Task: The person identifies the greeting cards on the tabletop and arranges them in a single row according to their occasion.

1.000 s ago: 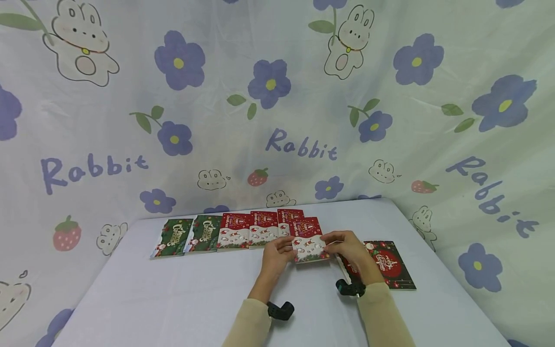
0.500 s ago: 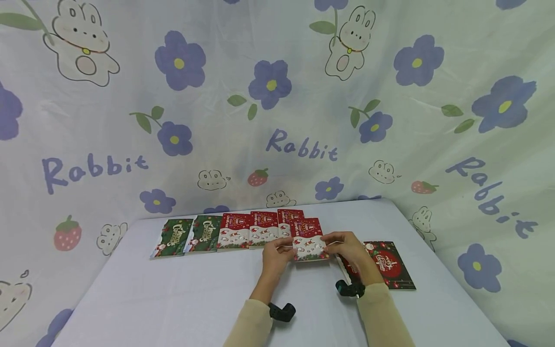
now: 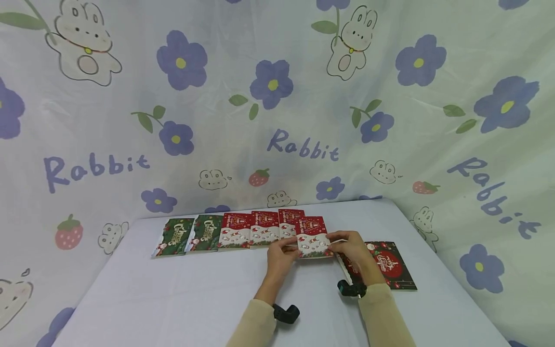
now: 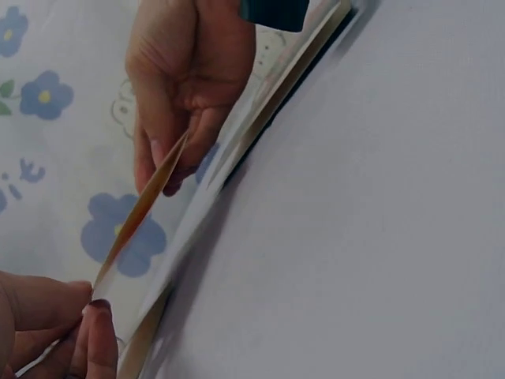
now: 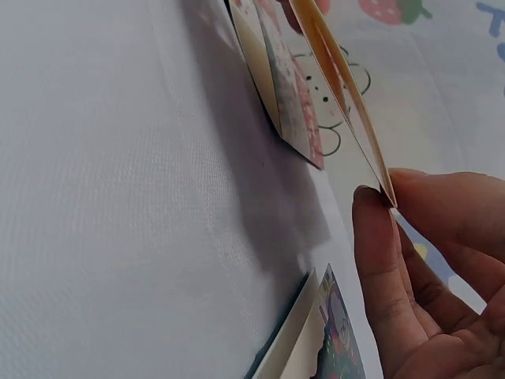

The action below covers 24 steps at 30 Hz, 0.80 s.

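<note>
Two hands pinch one red card (image 3: pixel 313 237) between them just above the desk (image 3: pixel 182 294): left hand (image 3: pixel 281 255) grasping its left edge, right hand (image 3: pixel 352 248) its right.

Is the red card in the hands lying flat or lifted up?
Lifted up. Both wrist views show the red card tilted off the table, pinched by the left hand and right hand.

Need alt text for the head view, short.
Both hands, left hand and right hand, hold a red and white card just above a white table, at the end of a row of cards; rabbit-print cloth hangs behind.
</note>
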Tool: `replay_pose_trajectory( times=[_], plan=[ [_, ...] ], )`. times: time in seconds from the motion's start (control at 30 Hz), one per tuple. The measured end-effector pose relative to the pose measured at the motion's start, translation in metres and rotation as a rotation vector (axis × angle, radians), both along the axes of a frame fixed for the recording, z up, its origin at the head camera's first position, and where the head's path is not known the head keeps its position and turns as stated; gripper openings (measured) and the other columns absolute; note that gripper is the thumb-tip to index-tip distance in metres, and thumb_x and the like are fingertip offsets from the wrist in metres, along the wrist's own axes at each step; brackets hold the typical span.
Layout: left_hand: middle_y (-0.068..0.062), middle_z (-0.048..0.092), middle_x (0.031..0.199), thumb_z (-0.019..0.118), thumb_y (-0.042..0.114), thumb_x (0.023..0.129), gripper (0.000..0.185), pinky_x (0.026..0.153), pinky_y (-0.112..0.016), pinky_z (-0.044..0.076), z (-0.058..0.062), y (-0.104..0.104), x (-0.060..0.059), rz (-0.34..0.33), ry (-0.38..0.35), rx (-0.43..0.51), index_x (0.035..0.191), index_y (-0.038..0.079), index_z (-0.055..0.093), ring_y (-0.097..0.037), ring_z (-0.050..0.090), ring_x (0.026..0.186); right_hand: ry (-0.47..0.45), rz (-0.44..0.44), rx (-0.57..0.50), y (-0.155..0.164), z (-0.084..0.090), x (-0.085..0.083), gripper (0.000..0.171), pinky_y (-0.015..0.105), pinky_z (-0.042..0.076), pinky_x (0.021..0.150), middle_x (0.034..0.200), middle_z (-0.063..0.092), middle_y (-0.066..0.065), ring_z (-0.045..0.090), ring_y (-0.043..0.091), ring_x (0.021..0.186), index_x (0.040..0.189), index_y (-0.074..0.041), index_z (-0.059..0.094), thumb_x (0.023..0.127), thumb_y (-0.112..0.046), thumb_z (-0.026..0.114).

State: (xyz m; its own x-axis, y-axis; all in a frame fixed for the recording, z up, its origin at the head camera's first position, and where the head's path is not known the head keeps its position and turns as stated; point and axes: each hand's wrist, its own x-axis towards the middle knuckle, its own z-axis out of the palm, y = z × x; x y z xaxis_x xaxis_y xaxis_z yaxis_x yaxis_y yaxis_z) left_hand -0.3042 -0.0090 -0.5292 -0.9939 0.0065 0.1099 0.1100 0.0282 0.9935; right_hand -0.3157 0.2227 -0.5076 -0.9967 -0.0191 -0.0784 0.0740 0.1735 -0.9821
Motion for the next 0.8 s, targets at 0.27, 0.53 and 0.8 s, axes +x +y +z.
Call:
replay_pose_trajectory(
  times=[0.27, 0.53, 0.8],
  plan=[
    [-0.018, 0.072, 0.104, 0.075, -0.018, 0.084, 0.042, 0.075, -0.026, 0.061, 0.003, 0.015, -0.006, 0.018, 0.028, -0.017, 0.124, -0.006, 0.072, -0.022, 0.072, 0.089, 0.024, -0.11, 0.038, 0.002, 0.003, 0.0, 0.031, 0.033, 0.056, 0.074, 0.119, 0.067, 0.021, 0.066, 0.019, 0.088, 0.124, 0.005, 0.073, 0.093, 0.005, 0.073],
    [-0.016, 0.074, 0.096, 0.076, -0.016, 0.083, 0.034, 0.069, -0.027, 0.061, 0.013, 0.027, -0.024, 0.095, 0.152, -0.123, 0.115, -0.005, 0.076, -0.022, 0.073, 0.084, 0.029, -0.219, 0.183, -0.002, 0.009, -0.016, 0.031, 0.031, 0.052, 0.079, 0.12, 0.069, 0.015, 0.065, 0.027, 0.103, 0.123, -0.002, 0.076, 0.093, -0.005, 0.078],
    [-0.02, 0.074, 0.098, 0.077, -0.018, 0.081, 0.034, 0.071, -0.031, 0.062, 0.018, 0.036, -0.034, 0.106, 0.209, -0.23, 0.114, -0.008, 0.075, -0.029, 0.074, 0.086, 0.02, -0.225, 0.25, 0.001, 0.017, -0.034, 0.031, 0.038, 0.052, 0.083, 0.124, 0.069, 0.018, 0.06, 0.031, 0.107, 0.121, 0.0, 0.075, 0.091, -0.005, 0.079]
  ],
)
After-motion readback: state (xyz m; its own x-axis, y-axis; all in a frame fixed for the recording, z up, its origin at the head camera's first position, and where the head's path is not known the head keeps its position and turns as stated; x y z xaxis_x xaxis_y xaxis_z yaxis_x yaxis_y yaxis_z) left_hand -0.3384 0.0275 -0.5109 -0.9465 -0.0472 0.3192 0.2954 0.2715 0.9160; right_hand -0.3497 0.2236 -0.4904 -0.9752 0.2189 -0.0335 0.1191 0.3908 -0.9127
